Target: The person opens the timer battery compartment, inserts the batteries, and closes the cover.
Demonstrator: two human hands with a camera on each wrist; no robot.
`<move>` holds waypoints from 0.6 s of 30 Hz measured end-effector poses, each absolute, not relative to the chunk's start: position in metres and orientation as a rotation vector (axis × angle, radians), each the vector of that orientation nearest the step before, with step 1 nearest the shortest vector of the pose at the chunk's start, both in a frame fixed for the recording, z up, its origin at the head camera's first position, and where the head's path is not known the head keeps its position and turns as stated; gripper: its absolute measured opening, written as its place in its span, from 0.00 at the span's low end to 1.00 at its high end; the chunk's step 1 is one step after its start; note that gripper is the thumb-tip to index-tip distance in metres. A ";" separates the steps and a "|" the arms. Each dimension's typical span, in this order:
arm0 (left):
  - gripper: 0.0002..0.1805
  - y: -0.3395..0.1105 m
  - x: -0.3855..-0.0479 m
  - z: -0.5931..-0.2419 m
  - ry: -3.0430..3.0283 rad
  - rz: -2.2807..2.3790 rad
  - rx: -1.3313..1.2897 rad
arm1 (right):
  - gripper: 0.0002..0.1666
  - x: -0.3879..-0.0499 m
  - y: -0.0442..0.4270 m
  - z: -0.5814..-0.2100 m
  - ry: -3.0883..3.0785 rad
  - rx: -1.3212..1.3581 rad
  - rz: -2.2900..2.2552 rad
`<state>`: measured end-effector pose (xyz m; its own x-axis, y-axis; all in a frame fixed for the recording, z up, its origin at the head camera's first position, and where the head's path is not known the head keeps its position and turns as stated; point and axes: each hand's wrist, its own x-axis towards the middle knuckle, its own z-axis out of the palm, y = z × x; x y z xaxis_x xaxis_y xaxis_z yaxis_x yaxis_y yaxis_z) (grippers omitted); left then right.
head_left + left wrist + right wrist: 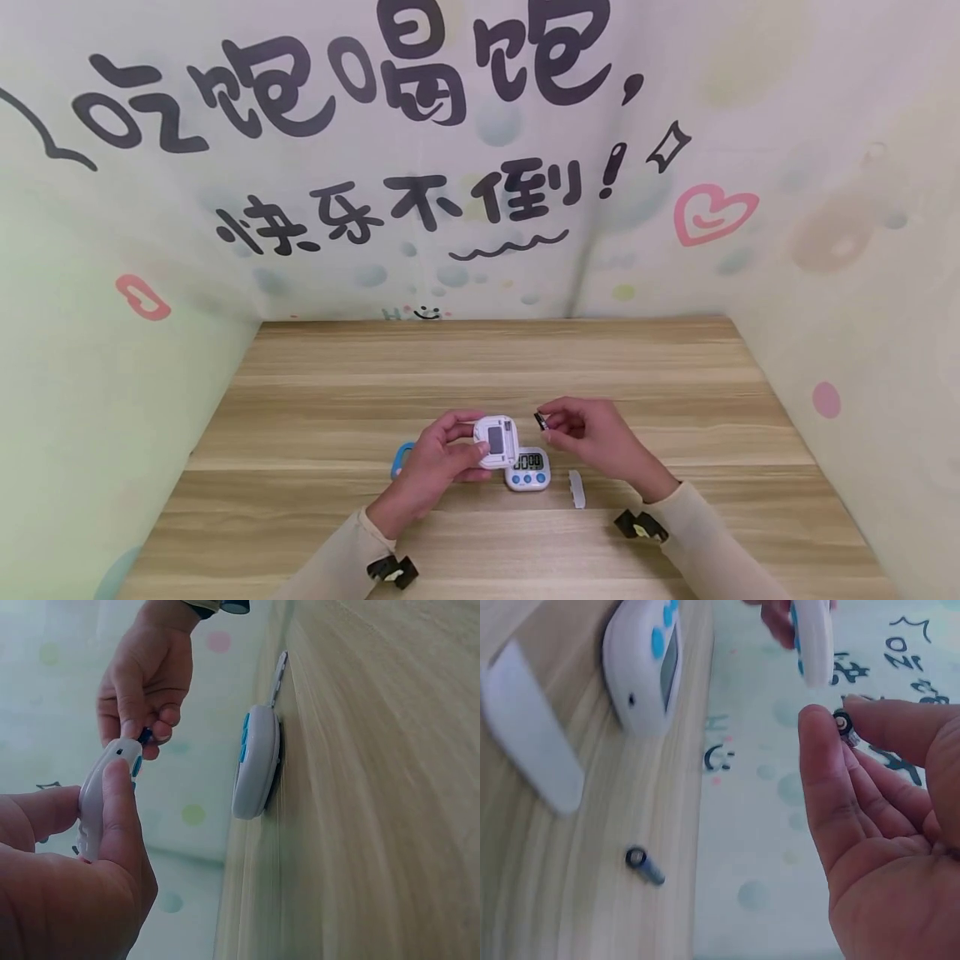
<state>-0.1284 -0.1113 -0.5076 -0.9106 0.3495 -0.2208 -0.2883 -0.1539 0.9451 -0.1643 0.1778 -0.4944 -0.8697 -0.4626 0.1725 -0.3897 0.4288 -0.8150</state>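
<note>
My left hand (431, 467) holds a white digital timer (507, 454), its back turned up toward the head view. A narrow battery slot lies uncovered on that back, beside a grey rectangle. Between thumb and fingertips, my right hand (600, 435) pinches a small dark battery (845, 726), just right of the timer and apart from it. Below them a second white timer (528, 478) lies on the table, display and blue buttons up. To its right is a loose white battery cover (576, 489).
Another battery (645, 865) lies on the wooden table (337, 533), seen in the right wrist view. A blue-rimmed object (401, 458) sits partly hidden behind my left hand. Printed walls (420, 283) enclose the table at the back and both sides.
</note>
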 end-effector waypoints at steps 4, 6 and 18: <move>0.31 -0.110 -0.129 -0.507 1.706 2.126 0.071 | 0.11 -0.160 0.169 -0.491 2.554 -0.773 -1.496; 0.32 -0.109 -0.129 -0.506 1.703 2.133 0.069 | 0.08 -0.159 0.165 -0.491 2.539 -0.783 -1.514; 0.31 -0.107 -0.129 -0.506 1.692 2.160 0.082 | 0.03 -0.149 0.146 -0.487 2.584 -0.919 -1.478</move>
<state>-0.1288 -0.1068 -0.5061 -0.9208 0.3390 -0.1929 -0.2684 -0.1919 0.9440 -0.1488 0.1465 -0.4867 -0.8256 -0.5018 0.2580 -0.4767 0.3758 -0.7947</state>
